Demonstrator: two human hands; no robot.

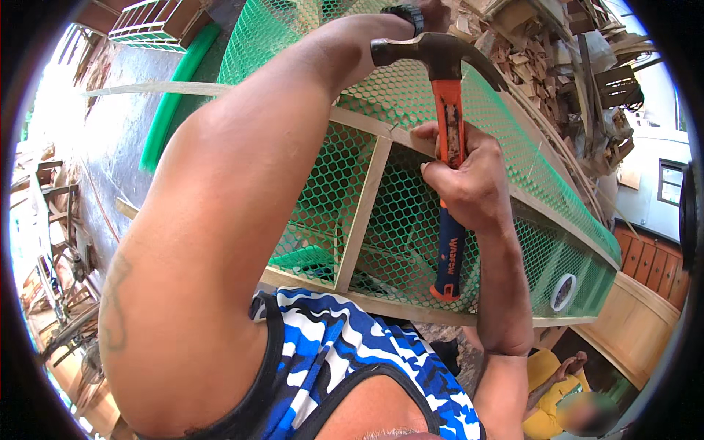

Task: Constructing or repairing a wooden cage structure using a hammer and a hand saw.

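My right hand (469,172) grips a claw hammer (450,257) with an orange and dark blue handle, held with its dark metal head upward over a wooden frame (359,213) covered in green plastic mesh (323,176). A thin nail or pin (393,130) appears to stand in the frame just left of that hand. My left hand (433,15) is at the top edge beyond the hammer head, with a dark watch (403,15) on the wrist; its fingers are too hidden to read. My left arm stretches across the left half of the picture.
A green mesh roll (176,95) and a white rack (147,33) lie at upper left. Scrap wood (528,59) is piled at upper right, more at far left. A person in a yellow shirt (546,367) is at lower right, near wooden panels (634,315).
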